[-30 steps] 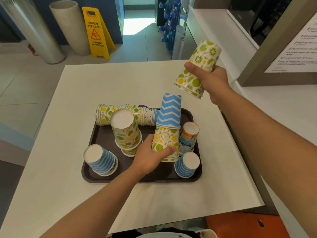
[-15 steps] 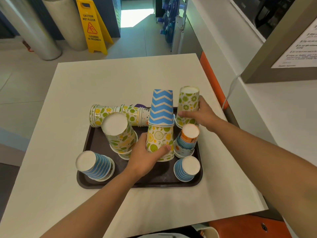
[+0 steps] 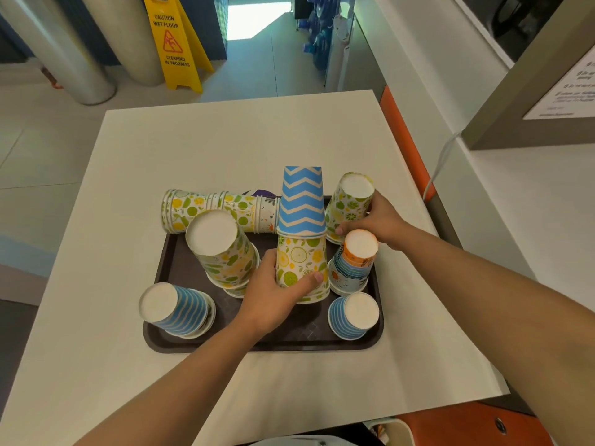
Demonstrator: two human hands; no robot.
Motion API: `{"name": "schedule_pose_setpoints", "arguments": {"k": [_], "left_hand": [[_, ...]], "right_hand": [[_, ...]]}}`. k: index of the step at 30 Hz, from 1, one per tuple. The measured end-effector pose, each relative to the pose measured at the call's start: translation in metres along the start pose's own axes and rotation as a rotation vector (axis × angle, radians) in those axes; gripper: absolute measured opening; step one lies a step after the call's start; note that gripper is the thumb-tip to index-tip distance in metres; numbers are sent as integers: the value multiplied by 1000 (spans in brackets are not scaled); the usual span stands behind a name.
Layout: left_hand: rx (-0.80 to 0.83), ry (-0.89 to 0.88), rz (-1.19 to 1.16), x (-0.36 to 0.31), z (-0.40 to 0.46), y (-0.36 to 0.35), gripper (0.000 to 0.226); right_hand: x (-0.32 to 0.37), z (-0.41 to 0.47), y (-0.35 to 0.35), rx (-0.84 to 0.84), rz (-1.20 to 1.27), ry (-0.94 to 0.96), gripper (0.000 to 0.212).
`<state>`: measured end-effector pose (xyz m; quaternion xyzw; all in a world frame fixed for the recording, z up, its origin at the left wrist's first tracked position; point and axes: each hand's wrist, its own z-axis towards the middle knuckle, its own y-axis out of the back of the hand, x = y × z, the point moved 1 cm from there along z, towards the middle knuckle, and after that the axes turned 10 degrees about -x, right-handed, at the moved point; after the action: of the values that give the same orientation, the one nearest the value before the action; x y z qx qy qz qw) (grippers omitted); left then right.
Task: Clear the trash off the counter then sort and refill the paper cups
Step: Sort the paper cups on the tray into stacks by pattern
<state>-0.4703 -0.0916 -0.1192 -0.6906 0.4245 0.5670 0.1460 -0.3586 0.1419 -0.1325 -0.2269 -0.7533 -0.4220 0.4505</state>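
Note:
A dark brown tray [image 3: 180, 262] on the white table holds upside-down paper cups. My left hand [image 3: 273, 294] grips a fruit-print cup [image 3: 301, 262] at the tray's middle; a blue zigzag cup [image 3: 302, 201] is stacked on top of it. My right hand [image 3: 376, 220] holds another fruit-print cup [image 3: 351, 201] standing at the tray's back right corner. An orange-topped stack [image 3: 354, 262] stands just in front of that hand. Blue-striped cups stand at the front left [image 3: 177, 310] and front right [image 3: 352, 317]. A large fruit-print stack [image 3: 222, 249] stands left of centre.
A row of nested fruit-print cups [image 3: 219, 210] lies on its side across the tray's back edge. The white table [image 3: 225, 140] has bare surface beyond the tray. A yellow wet-floor sign [image 3: 174, 43] and columns stand on the floor behind. A white counter [image 3: 531, 194] runs along the right.
My right hand has brought its fruit-print cup down from above the table and set it upside down at the tray's back right. My left hand has stayed on the middle cup.

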Motion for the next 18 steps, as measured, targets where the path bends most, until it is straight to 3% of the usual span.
{"name": "schedule_pose_setpoints", "arguments": {"k": [4, 8, 14, 18], "left_hand": [[14, -5, -19, -1, -1, -1, 50], [35, -7, -56, -2, 1, 0, 62], [38, -67, -91, -12, -1, -1, 70], [71, -128, -85, -21, -6, -3, 67]], "right_hand": [[7, -6, 10, 10, -5, 1, 113], [34, -18, 29, -42, 44, 35, 111], [93, -63, 32, -303, 161, 251, 58], [116, -83, 6, -107, 190, 146, 72]]}}
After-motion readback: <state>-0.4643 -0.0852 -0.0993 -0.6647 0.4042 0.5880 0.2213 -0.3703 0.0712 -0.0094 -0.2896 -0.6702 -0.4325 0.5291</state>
